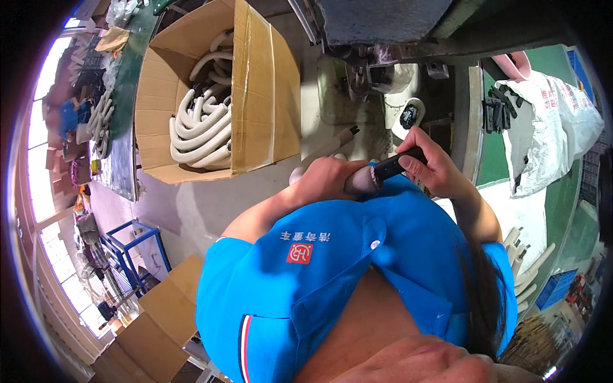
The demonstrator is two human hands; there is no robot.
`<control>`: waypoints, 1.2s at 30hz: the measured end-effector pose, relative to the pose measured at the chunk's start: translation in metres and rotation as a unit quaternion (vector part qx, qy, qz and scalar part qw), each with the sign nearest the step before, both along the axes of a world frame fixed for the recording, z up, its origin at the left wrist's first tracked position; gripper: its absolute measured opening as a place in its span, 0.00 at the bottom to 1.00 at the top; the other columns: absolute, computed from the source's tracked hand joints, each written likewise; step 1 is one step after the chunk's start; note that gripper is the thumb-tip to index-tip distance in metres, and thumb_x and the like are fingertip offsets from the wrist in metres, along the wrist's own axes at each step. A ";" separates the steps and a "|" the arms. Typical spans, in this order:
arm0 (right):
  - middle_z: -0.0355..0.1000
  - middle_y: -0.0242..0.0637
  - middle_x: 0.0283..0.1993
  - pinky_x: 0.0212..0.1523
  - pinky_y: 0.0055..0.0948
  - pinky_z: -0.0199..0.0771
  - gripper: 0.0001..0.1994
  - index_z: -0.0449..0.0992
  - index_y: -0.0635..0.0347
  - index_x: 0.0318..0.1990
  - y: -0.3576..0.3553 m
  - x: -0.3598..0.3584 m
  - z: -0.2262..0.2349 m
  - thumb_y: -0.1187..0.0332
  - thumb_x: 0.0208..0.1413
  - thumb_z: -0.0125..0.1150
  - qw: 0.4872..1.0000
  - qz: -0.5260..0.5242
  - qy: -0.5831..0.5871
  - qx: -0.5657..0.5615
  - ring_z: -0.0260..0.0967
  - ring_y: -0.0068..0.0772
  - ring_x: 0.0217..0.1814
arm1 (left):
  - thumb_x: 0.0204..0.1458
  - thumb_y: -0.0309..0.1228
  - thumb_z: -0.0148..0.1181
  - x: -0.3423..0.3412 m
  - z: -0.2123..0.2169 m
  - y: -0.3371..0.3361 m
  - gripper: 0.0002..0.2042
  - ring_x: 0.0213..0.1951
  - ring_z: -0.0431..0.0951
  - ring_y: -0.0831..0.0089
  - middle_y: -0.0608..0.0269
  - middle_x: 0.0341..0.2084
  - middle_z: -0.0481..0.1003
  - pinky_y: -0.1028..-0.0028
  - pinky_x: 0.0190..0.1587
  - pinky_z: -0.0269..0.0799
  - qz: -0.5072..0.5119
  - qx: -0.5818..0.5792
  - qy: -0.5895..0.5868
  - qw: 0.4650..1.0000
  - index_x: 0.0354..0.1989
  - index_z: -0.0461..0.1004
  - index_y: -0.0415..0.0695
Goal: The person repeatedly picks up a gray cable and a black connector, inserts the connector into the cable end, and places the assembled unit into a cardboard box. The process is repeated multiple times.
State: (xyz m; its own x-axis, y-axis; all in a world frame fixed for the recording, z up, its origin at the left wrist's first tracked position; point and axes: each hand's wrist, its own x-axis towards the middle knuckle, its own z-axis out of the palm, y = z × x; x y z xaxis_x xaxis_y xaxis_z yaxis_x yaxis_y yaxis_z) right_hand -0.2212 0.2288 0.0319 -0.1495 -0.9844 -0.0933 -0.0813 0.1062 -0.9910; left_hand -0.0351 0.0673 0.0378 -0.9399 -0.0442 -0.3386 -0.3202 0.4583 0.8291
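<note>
Close to my chest, my left hand [333,177] is wrapped round a pale, foam-like tube [365,181]. At its right end is a black sleeve [394,166], which meets the pale part at a ragged edge. My right hand [431,164] pinches that sleeve between thumb and fingers. Just beyond my left hand, a pale length with a black tip [350,134] slants up; whether it belongs to the same tube I cannot tell. An open cardboard box [265,96] to the left holds several bent, pale tubes [201,131].
A dark machine [383,29] stands ahead, with a white-rimmed part [412,115] below it. Small black pieces [500,110] and a white sack [555,121] lie on the green bench [565,210] at right. At left are another green bench [129,127] and a blue frame [135,249].
</note>
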 end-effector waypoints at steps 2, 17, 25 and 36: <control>0.61 0.28 0.25 0.24 0.17 0.58 0.09 0.64 0.58 0.37 -0.005 -0.001 -0.008 0.62 0.63 0.48 0.998 -0.008 -0.065 0.020 0.57 0.14 0.23 | 0.34 0.32 0.63 -0.002 -0.009 -0.005 0.22 0.33 0.74 0.47 0.45 0.27 0.75 0.57 0.37 0.70 -0.001 -0.037 -0.005 0.999 0.44 0.73 0.47; 0.66 0.54 0.44 0.39 0.41 0.69 0.12 0.70 0.60 0.46 -0.127 -0.060 -0.111 0.72 0.53 0.50 0.822 -0.345 0.445 -0.089 0.71 0.46 0.39 | 0.35 0.33 0.61 -0.084 -0.003 -0.132 0.27 0.40 0.75 0.51 0.47 0.36 0.76 0.62 0.44 0.71 -0.068 -0.253 0.049 0.964 0.49 0.70 0.45; 0.61 0.54 0.58 0.62 0.50 0.54 0.24 0.64 0.68 0.56 -0.123 -0.062 -0.111 0.67 0.52 0.46 0.657 -0.064 0.746 0.095 0.57 0.56 0.61 | 0.33 0.38 0.65 -0.103 -0.026 -0.155 0.22 0.38 0.77 0.55 0.49 0.32 0.76 0.63 0.41 0.72 -0.105 -0.220 -0.007 0.970 0.40 0.75 0.43; 0.72 0.31 0.29 0.26 0.30 0.71 0.11 0.74 0.58 0.38 -0.144 -0.121 -0.146 0.60 0.55 0.54 0.967 -0.249 0.018 0.040 0.70 0.26 0.28 | 0.33 0.40 0.66 -0.054 -0.080 -0.158 0.26 0.36 0.76 0.52 0.52 0.31 0.76 0.58 0.39 0.72 0.037 -0.327 0.129 0.935 0.45 0.68 0.51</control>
State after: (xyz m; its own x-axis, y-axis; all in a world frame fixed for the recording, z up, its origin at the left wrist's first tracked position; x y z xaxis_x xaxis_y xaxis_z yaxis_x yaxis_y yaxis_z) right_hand -0.3424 0.0846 -0.1139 -0.6086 -0.7787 -0.1523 -0.0344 0.2177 -0.9754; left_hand -0.0889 -0.0910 -0.0424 -0.9727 -0.2310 0.0224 -0.1988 0.8791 0.4332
